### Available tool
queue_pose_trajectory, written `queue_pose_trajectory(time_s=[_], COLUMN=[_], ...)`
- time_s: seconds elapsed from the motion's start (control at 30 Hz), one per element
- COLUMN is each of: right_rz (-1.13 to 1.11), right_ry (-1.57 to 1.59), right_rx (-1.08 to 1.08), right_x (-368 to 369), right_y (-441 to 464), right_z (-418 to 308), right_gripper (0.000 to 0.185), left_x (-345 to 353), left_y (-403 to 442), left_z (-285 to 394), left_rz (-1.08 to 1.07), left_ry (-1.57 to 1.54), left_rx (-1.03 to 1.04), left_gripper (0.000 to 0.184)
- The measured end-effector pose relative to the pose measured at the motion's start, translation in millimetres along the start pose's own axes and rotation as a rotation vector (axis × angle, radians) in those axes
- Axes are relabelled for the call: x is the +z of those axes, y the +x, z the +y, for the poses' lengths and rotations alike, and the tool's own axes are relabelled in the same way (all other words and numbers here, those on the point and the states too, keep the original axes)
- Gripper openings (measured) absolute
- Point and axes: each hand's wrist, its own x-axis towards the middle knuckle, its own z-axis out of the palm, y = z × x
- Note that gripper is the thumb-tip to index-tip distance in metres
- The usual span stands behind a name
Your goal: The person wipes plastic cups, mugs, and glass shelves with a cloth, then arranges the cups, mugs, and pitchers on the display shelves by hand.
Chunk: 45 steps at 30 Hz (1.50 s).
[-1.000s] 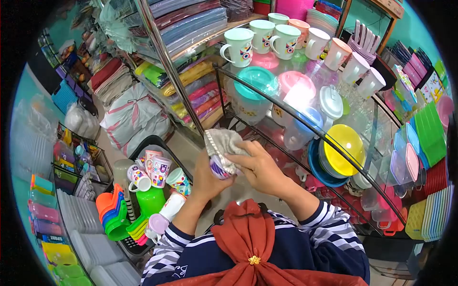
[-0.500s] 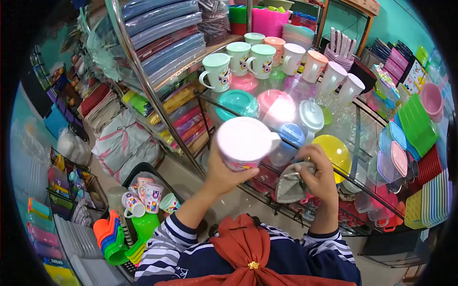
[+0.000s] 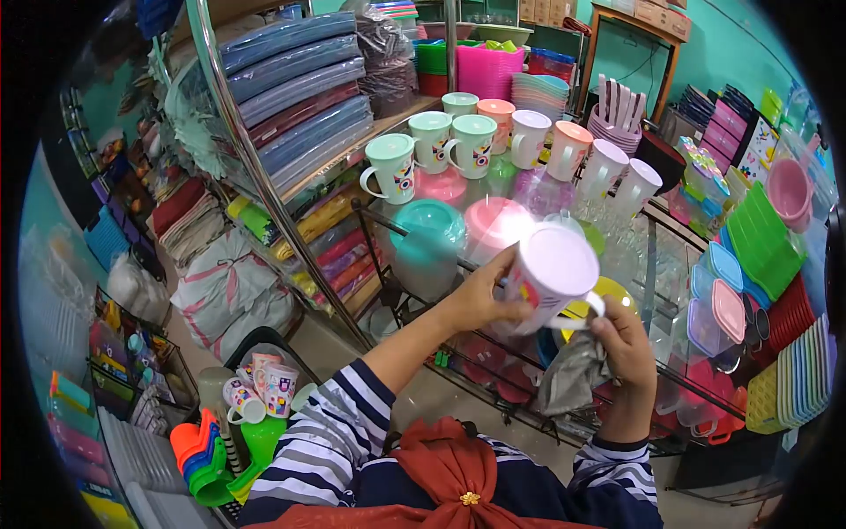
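Observation:
A lidded plastic mug, white to pale pink with a colourful print, is held up over the front edge of the glass-topped rack. My left hand is wrapped around its body from the left. My right hand grips a crumpled grey cloth that hangs below the fingers. The fingertips of that hand touch the end of the mug's handle, or come very close to it. Behind, a row of lidded mugs in green, peach and white stands on the glass.
Under the glass are a teal-lidded container and a pink-lidded one. A chrome post rises at left beside stacked wrapped textiles. More printed mugs sit low at left. Green trays stand at right.
The mug has moved to the right in my left hand, and its handle now points at my right hand. My right hand has shifted slightly right and down with the cloth.

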Motion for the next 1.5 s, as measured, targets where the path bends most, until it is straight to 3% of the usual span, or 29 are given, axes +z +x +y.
queue_pose_trajectory(time_s=[0.03,0.07,0.13,0.17,0.23,0.3,0.53,1.03,1.13,1.27,1.5], right_rz=[0.105,0.21,0.311,0.343,0.41,0.537,0.61,0.598,0.632,0.558,0.568], right_ry=[-0.045,-0.091,-0.037,-0.082,-0.107,-0.209,-0.109,-0.136,-0.241,-0.253,-0.412], right_rx=[-0.017,-0.034,0.017,0.008,-0.002,-0.008,-0.06,-0.054,-0.024,0.077,-0.005], right_x=[-2,-5,-21,-31,-40,-48,-50,-50,-28,1,74], right_y=[3,7,11,14,20,25,31,47,67,117,213], right_z=[-2,-3,1,5,8,10,18,37,17,26,60], right_gripper=[0.016,0.016,0.019,0.021,0.023,0.023,0.026,0.032,0.025,0.031,0.036], left_x=[-9,-14,-21,-20,-17,-15,-14,-13,-11,-11,-6], left_y=[4,3,0,-2,-8,-8,-9,-11,-12,-12,-12], left_z=[-18,-25,-40,-44,-52,-52,-53,-54,-54,-55,-48], left_rz=[0.024,0.03,0.1,0.104,0.082,0.09,0.101,0.098,0.1,0.109,0.133], left_ry=[0.195,0.194,1.15,1.148,1.427,1.442,1.435,1.424,1.449,1.463,1.435], left_rx=[0.091,0.09,-0.041,-0.043,0.006,0.0,0.001,0.012,0.025,0.043,-0.016], left_gripper=[0.092,0.092,0.083,0.083,0.083,0.083,0.083,0.083,0.084,0.084,0.087])
